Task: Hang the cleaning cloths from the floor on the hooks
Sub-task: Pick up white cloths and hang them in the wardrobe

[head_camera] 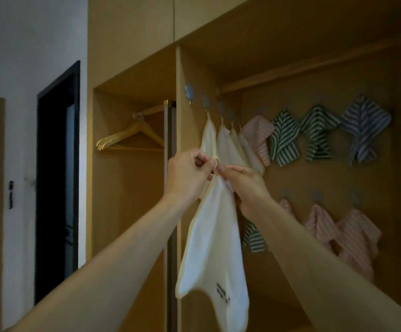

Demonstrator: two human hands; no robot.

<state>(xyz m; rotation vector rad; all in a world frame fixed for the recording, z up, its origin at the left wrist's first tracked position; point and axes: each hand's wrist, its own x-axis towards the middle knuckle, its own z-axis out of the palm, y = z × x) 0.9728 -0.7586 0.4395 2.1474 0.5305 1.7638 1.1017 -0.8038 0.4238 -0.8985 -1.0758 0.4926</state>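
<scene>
You are pinching the loop of a cream cloth (215, 238) with both hands: left hand (187, 176) closed on the loop, right hand (247, 185) gripping the top corner. The cloth is hanging below them, in front of the wardrobe panel (182, 75). One hook (189, 91) is standing bare above; neighbouring hooks are carrying cream cloths (221, 142).

Both hands (215, 174) raised, fingers pinched

cloth label (223, 293) blurred, lower hook (286, 193) blurred
</scene>
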